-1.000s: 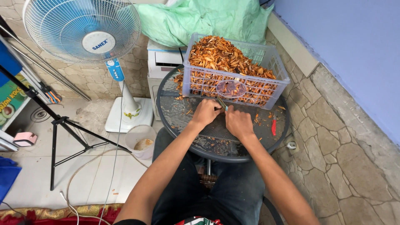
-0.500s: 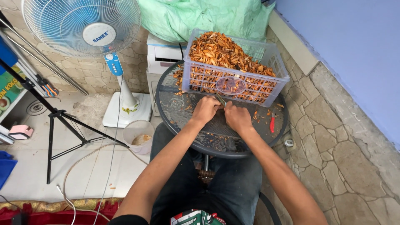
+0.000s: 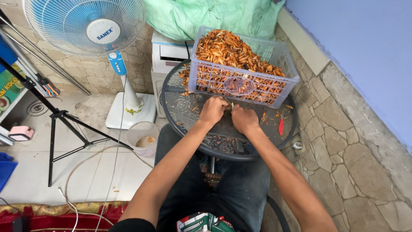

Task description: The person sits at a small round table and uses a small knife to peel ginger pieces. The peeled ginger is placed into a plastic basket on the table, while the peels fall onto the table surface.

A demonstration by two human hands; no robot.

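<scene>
**Hands busy at a heaped crate**

At the upper left of the frame a standing fan (image 3: 88,26) faces the seat, a black tripod (image 3: 58,116) below it and a small plastic cup (image 3: 143,138) on the floor beside the desk. On the round dark desk (image 3: 180,107) at the centre, the left hand (image 3: 213,111) and right hand (image 3: 243,119) are curled close together, pinching a small thin piece (image 3: 230,104) between them; what it is I cannot tell. Just above them the pale crate (image 3: 286,83) is heaped with orange-brown bits (image 3: 229,48), so most looks left to work through. Scraps (image 3: 223,139) are scattered on the desk, with a red item (image 3: 281,126) at the right.
</scene>
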